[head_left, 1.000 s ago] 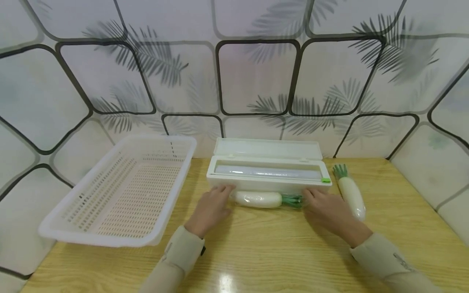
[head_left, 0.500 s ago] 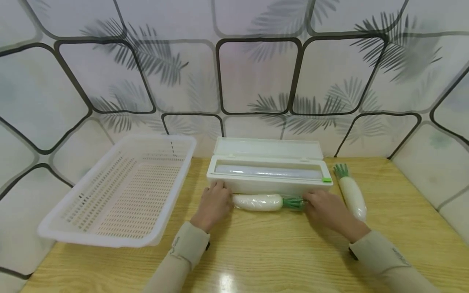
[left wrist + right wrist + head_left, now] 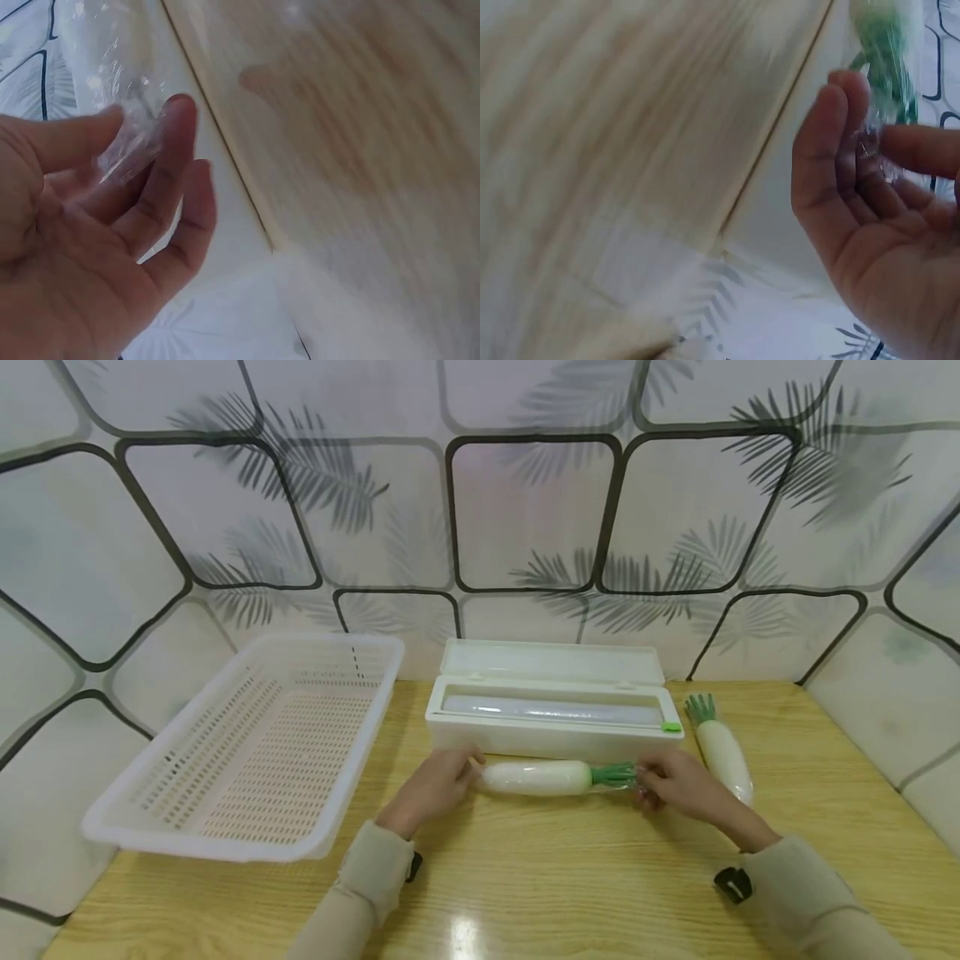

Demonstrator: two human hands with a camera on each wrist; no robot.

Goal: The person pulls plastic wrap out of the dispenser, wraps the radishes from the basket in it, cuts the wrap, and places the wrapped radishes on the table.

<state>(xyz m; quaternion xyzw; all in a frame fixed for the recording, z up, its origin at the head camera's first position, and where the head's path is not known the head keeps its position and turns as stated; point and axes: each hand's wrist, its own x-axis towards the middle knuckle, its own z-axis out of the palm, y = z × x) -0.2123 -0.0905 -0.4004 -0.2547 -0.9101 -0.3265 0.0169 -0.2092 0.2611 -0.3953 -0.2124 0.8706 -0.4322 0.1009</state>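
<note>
A white radish [image 3: 536, 778] with green stalks, wrapped in clear cling film, is held level just in front of the white cling film dispenser [image 3: 555, 739]. At its left end my left hand [image 3: 435, 787] pinches the loose film; the left wrist view shows that crumpled film [image 3: 133, 139] between thumb and fingers. My right hand [image 3: 675, 783] pinches the film's other end beyond the stalks. In the right wrist view, green stalks [image 3: 885, 56] show through the film above the fingertips. Whether the radish touches the table is unclear.
A second wrapped radish [image 3: 723, 756] lies right of the dispenser, close to my right forearm. The dispenser's lid [image 3: 551, 662] stands raised, with a film roll [image 3: 547, 708] inside and a green slider [image 3: 671, 727]. A white perforated basket [image 3: 322, 827] stands at the left. A patterned wall backs the table.
The radish has shifted slightly right and away from the dispenser. My right hand has moved a little right and turned, drawing the film end outward; my left hand has lowered slightly toward me.
</note>
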